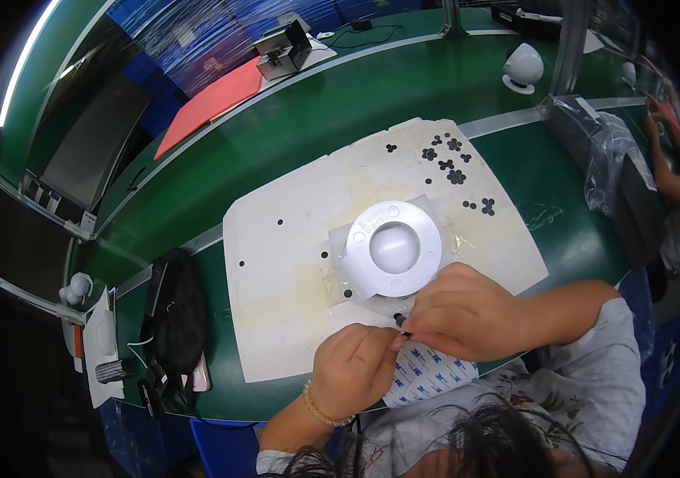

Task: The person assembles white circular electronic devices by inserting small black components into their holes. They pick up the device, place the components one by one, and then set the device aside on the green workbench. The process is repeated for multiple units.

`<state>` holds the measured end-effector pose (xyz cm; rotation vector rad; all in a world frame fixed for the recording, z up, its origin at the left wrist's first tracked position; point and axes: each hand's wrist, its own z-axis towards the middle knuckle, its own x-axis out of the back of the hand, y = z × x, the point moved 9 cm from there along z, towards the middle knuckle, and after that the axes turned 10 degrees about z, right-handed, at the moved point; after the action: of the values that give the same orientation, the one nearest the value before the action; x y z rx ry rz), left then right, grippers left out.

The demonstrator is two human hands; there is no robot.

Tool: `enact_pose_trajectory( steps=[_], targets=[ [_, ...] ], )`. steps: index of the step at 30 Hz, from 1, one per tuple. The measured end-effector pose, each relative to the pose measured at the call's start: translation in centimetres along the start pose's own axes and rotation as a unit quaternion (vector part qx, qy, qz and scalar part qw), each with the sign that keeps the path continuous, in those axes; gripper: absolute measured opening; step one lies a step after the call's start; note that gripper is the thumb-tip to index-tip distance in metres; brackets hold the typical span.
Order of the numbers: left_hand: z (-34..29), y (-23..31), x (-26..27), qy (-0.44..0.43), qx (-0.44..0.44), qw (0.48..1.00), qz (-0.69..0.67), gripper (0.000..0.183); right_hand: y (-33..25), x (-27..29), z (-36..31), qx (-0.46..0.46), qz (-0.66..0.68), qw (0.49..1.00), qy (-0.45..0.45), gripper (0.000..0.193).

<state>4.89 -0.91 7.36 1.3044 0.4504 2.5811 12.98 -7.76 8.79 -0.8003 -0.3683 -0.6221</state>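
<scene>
My left hand, with a beaded bracelet at the wrist, and my right hand meet near the table's front edge. Their fingertips are pinched together on a small black piece, partly hidden by the fingers. Another dark bit shows just above it, by the right fingers. Under the hands lies a white sheet with blue print. Just beyond them, a white round ring-shaped part with a domed centre rests on clear plastic film. Single black discs lie to its left.
A pale cardboard sheet covers the middle of the green table. Clusters of black discs sit at its far right. A black bag lies left; a dark box with clear plastic stands right. A white camera-like device is farther back.
</scene>
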Motion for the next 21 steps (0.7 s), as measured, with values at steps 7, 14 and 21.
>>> enact_pose_trajectory(
  steps=[7,14,21],
  targets=[
    [0.2,-0.5,-0.2,-0.028,0.022,0.999,-0.02,0.009,-0.8,-0.2,0.2,0.055,-0.052,0.997,-0.005,0.034],
    [0.1,-1.1,-0.2,-0.013,0.033,0.999,-0.035,0.01,-0.6,0.0,0.1,0.031,0.034,0.996,-0.075,0.032],
    [0.7,-0.5,-0.2,-0.028,0.029,0.999,-0.02,0.015,2.1,0.6,-0.6,-0.139,0.237,0.961,-0.026,0.054]
  ],
)
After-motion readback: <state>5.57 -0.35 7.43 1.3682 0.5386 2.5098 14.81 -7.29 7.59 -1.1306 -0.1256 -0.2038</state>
